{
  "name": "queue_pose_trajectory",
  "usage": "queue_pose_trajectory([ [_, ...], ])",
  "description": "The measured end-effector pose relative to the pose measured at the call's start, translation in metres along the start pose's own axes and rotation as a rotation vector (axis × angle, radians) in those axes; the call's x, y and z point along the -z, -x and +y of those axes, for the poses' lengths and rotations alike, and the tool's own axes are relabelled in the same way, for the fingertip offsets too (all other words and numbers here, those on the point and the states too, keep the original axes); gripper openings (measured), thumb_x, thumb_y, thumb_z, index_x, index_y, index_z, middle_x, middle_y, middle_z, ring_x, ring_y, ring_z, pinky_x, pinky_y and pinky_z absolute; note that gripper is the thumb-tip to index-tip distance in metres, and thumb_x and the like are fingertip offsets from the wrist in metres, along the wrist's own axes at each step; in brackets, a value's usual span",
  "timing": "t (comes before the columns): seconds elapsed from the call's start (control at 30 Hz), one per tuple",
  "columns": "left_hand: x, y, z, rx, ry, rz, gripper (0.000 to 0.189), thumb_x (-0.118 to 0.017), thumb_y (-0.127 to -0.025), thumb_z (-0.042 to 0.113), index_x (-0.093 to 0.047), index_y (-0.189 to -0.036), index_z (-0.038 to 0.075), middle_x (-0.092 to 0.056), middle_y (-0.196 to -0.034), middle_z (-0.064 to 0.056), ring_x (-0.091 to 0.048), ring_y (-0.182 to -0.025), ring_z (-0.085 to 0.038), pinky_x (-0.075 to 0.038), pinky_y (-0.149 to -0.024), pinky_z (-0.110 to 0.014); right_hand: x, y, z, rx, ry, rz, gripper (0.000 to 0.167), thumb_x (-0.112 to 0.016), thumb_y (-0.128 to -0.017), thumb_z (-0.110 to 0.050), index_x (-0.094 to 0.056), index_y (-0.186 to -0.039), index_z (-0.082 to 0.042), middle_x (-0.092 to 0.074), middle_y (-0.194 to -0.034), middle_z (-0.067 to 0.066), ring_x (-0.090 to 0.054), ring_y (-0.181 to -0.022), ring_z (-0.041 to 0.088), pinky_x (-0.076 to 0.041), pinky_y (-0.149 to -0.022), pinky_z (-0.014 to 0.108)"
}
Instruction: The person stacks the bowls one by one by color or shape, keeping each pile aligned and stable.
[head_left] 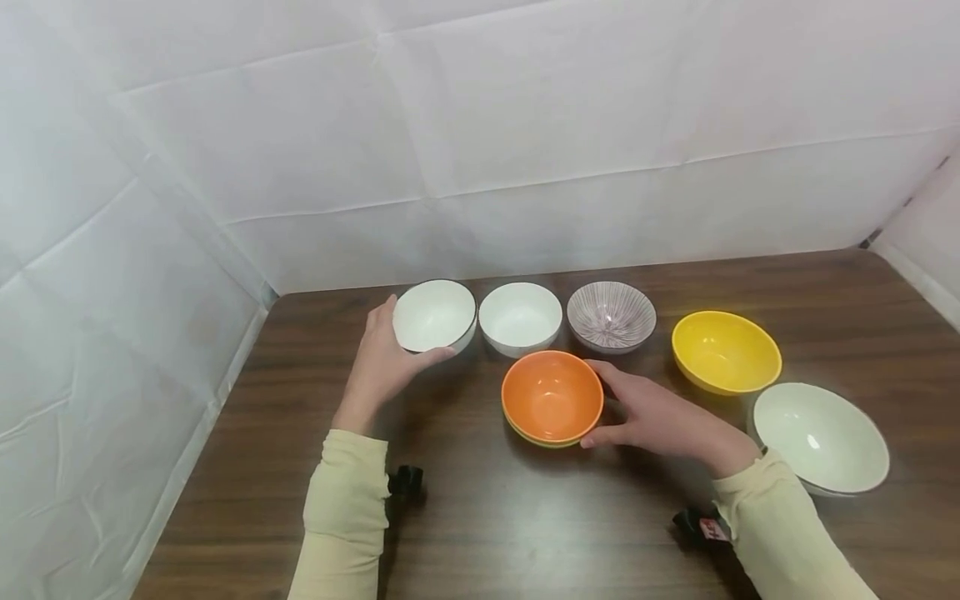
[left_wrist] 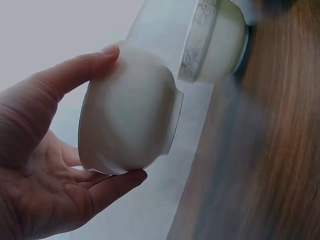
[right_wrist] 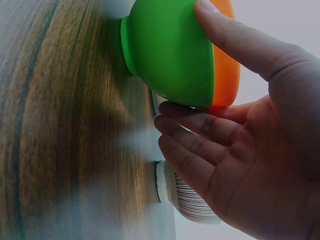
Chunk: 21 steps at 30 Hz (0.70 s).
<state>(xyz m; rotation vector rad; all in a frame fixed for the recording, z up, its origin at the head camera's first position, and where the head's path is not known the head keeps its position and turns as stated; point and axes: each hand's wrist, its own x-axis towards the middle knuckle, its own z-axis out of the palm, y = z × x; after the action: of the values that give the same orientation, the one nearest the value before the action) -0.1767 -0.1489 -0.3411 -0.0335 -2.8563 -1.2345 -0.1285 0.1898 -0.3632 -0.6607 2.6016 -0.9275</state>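
My left hand (head_left: 385, 360) grips a white bowl (head_left: 433, 315) with a thin dark rim, at the left of the back row. In the left wrist view the thumb and fingers span that bowl's (left_wrist: 130, 110) side from rim to wall. My right hand (head_left: 645, 413) holds an orange bowl (head_left: 552, 395) nested in a green bowl (right_wrist: 172, 55), just in front of the row. The thumb lies along the green wall, and the fingers touch the opposite side near the rim.
A second white bowl (head_left: 520, 318) and a purple-striped bowl (head_left: 611, 317) continue the back row. Farther right are a yellow bowl (head_left: 726, 353) and a large white bowl (head_left: 821, 438) beside the right forearm. White sheeting (head_left: 525, 125) hangs behind the wooden table (head_left: 487, 533).
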Motion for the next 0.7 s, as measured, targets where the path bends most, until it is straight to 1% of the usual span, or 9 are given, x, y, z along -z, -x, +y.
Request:
queue_pose_trajectory([
  [0.3, 0.000, 0.006, 0.011, -0.049, 0.032, -0.040, 0.112, -0.088, -0.072, 0.038, -0.023, -0.157, 0.002, -0.029, -0.159, -0.017, -0.041, -0.138, -0.036, -0.040, -0.114, -0.055, -0.002, -0.002, 0.000, -0.015, -0.005, -0.007, 0.099, -0.082, -0.077, -0.049, -0.034, -0.149, -0.002, -0.050, -0.148, 0.019, -0.050, -0.135, 0.037, -0.044, -0.110, 0.058],
  [0.53, -0.004, 0.010, 0.022, -0.093, 0.029, -0.068, 0.113, -0.089, -0.071, 0.039, -0.024, -0.157, 0.004, -0.032, -0.158, -0.016, -0.044, -0.137, -0.035, -0.042, -0.113, -0.054, -0.001, -0.002, 0.001, -0.020, -0.001, -0.010, 0.099, -0.081, -0.077, -0.051, -0.034, -0.150, -0.002, -0.050, -0.148, 0.019, -0.050, -0.135, 0.037, -0.043, -0.109, 0.059],
  [0.7, -0.007, 0.013, 0.030, -0.099, 0.039, -0.099, 0.114, -0.090, -0.070, 0.040, -0.025, -0.158, 0.007, -0.032, -0.159, -0.013, -0.043, -0.138, -0.033, -0.042, -0.114, -0.053, 0.000, -0.002, 0.000, -0.025, 0.000, -0.013, 0.100, -0.082, -0.077, -0.050, -0.034, -0.150, -0.002, -0.050, -0.148, 0.019, -0.050, -0.135, 0.038, -0.044, -0.109, 0.059],
])
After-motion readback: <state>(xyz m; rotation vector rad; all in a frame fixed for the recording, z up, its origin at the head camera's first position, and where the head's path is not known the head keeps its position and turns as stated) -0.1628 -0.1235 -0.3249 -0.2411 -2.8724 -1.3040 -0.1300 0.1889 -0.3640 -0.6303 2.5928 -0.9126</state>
